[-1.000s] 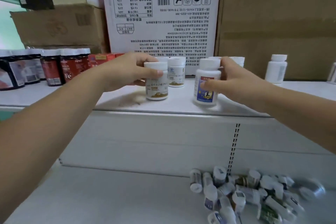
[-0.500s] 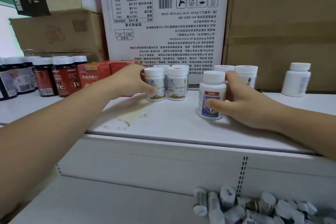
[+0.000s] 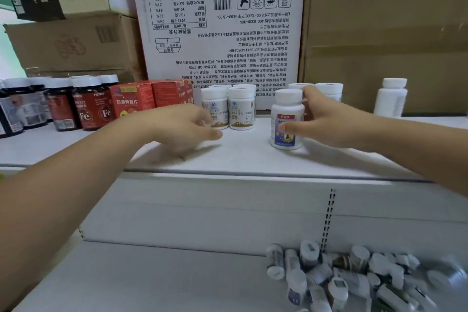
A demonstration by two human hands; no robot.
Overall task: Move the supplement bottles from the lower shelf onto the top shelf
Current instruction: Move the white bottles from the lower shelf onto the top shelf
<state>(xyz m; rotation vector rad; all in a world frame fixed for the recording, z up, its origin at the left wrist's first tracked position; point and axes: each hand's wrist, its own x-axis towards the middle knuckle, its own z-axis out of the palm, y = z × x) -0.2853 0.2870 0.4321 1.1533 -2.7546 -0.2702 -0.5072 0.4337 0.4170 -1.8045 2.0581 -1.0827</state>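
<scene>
white top shelf [image 3: 240,157], cartons [image 3: 379,33] behind, right hand [image 3: 329,125] round a bottle [image 3: 287,106]

Single wide-angle view from the person's head, facing forward and a little down at shelving close ahead; the top shelf [image 3: 240,157] crosses mid-frame; the lower shelf [image 3: 152,281] fills the bottom; boxes [image 3: 220,33] close off the top; left hand [image 3: 182,124] and right hand [image 3: 329,121] enter from the lower corners, the right gripping a bottle [image 3: 287,109] near centre; the lower right corner is blurred.
</scene>
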